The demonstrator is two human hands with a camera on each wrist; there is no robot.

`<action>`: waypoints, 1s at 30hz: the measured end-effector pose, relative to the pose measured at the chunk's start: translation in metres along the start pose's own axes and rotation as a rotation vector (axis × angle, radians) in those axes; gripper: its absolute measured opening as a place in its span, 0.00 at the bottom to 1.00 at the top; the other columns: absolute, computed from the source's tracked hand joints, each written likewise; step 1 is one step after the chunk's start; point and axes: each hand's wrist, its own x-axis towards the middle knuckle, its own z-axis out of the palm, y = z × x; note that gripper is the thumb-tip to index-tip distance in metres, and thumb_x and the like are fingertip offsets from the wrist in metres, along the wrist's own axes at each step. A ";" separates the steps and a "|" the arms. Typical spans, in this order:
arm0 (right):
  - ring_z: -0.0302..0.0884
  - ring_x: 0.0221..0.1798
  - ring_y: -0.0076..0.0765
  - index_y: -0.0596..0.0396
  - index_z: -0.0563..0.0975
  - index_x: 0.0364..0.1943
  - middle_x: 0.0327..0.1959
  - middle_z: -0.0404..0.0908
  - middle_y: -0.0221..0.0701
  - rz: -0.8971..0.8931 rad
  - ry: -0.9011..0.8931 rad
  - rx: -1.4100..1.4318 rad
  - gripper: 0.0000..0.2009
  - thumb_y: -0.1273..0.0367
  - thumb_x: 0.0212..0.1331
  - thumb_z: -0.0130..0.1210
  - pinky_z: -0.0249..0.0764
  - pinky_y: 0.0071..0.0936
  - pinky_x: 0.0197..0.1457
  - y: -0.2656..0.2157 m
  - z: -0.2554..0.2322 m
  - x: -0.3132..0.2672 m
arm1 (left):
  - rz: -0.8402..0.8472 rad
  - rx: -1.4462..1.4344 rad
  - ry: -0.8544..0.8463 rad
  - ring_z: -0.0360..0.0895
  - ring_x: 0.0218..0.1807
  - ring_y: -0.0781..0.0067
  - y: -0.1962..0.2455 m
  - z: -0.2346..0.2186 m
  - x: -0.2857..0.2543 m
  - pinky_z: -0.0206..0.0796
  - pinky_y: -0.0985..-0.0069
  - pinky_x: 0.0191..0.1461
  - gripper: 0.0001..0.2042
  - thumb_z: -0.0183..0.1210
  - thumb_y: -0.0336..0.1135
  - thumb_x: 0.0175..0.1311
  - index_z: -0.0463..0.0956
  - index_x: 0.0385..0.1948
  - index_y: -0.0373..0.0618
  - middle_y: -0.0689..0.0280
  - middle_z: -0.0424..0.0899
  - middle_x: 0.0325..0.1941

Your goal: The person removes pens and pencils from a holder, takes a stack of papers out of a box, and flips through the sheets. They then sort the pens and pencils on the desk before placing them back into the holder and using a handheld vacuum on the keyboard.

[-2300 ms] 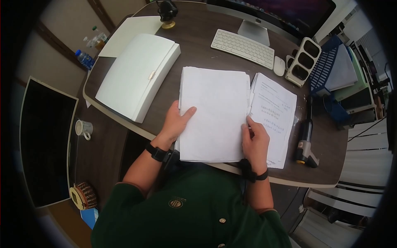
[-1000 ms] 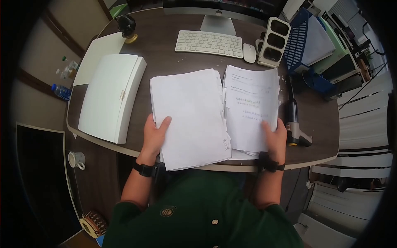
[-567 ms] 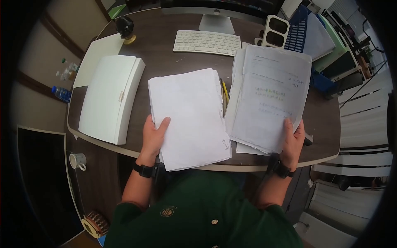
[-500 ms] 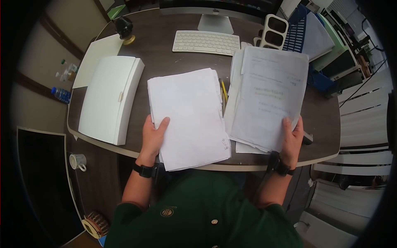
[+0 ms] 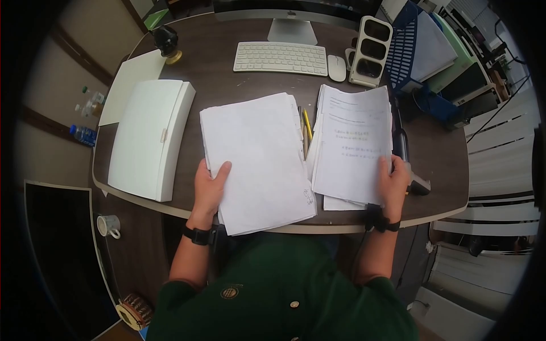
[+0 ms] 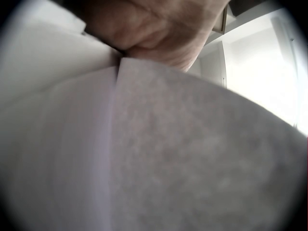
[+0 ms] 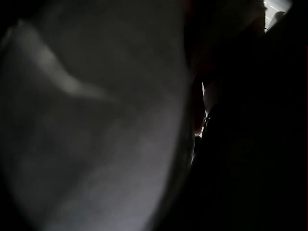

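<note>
In the head view my left hand grips the left edge of a stack of blank-topped paper, thumb on top and fingers underneath. Small handwriting marks the stack's lower right corner. My right hand pinches the right edge of a second stack of printed sheets, whose top page carries printed lines and handwriting. Beneath its lower edge another white sheet shows. A yellow pencil and a darker pen lie between the two stacks. The left wrist view has blurred paper below the palm; the right wrist view is mostly dark.
On the left lies a white file box. A keyboard, mouse and three-slot holder line the back. To the right are a handheld device and a blue basket. A mug stands lower left.
My right hand first left the blank stack and took the printed stack. It lifted that stack up and rightward, baring the pencils, then brought it back lower and left. The left hand kept its hold.
</note>
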 end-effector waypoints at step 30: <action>0.70 0.46 0.13 0.59 0.74 0.56 0.45 0.79 0.24 0.045 -0.393 0.895 0.11 0.68 0.78 0.50 0.69 0.16 0.51 -0.077 0.015 -0.031 | 0.000 0.051 0.013 0.81 0.50 0.73 -0.004 -0.003 0.001 0.74 0.74 0.56 0.17 0.63 0.31 0.71 0.72 0.55 0.32 0.58 0.84 0.52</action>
